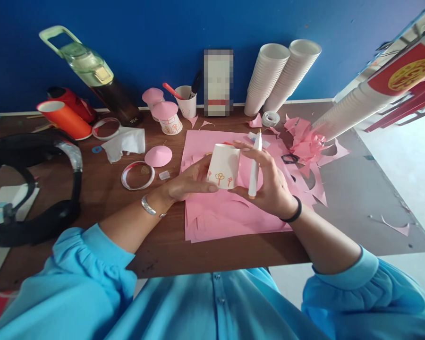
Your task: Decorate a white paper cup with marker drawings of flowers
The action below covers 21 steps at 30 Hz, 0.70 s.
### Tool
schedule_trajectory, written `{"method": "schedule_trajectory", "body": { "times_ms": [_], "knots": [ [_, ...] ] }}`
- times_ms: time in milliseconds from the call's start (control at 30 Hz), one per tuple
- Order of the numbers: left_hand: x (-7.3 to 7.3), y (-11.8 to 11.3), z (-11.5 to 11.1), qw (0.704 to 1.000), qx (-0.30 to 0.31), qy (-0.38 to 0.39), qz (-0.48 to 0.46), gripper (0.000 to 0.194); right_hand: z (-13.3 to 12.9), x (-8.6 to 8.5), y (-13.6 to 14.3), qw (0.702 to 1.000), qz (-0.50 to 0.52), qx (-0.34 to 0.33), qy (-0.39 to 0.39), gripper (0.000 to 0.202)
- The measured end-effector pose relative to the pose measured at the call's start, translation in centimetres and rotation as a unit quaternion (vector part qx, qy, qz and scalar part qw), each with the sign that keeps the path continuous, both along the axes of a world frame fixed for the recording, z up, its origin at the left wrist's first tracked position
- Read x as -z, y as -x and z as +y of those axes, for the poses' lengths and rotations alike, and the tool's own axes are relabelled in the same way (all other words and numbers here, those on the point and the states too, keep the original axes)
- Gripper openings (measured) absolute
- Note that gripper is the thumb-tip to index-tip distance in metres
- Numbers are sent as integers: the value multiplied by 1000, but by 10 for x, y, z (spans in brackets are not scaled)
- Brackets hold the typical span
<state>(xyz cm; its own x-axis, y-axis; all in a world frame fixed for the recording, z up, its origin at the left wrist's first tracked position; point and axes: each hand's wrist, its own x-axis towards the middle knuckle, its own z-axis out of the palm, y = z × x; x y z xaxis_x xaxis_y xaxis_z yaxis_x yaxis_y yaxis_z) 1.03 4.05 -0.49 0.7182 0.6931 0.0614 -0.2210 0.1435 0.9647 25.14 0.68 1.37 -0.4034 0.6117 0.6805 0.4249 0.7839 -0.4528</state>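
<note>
A white paper cup (224,163) is held upside down above the pink paper sheets (212,222). Small flowers in orange and red line are drawn near its rim. My left hand (193,179) is closed around the cup's left side, thumb along the lower edge. My right hand (269,182) holds a white marker (255,165), tilted nearly upright, between thumb and fingers. Fingertips of that hand also reach the cup's right side at top and bottom. Part of the cup's back is hidden.
Behind stand cups with pink cone roofs (165,112), a pen cup (187,105), stacked paper cups (269,75) and a bottle (109,89). A loose pink cone (158,156) and tape roll (138,175) lie left. Pink scraps (308,146) lie right; a black headset-like strap (31,189) sits far left.
</note>
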Motion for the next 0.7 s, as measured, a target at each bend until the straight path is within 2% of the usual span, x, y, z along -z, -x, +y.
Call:
{"method": "schedule_trajectory", "body": {
  "times_ms": [167, 300, 367, 467, 567, 700],
  "knots": [
    [-2, -12, -5, 982, -109, -145, 58, 100, -5, -1, 0, 994, -73, 50, -70, 70],
    [-3, -17, -11, 962, -147, -190, 129, 97, -8, 1, 2, 991, -102, 47, -72, 72],
    [-4, -16, -12, 965, -140, -178, 135, 93, -7, -1, 2, 992, -98, 36, -73, 73],
    [-2, -10, -9, 979, -117, -112, 124, 92, -8, -7, -1, 993, -58, 32, -97, 68],
    [1, -5, -5, 987, -103, -44, 114, 91, -14, -18, -6, 989, 18, 58, -138, 41],
    [5, -3, -3, 989, -100, -20, 111, 87, -23, -29, -6, 992, 30, 50, -109, 21]
  ]
}}
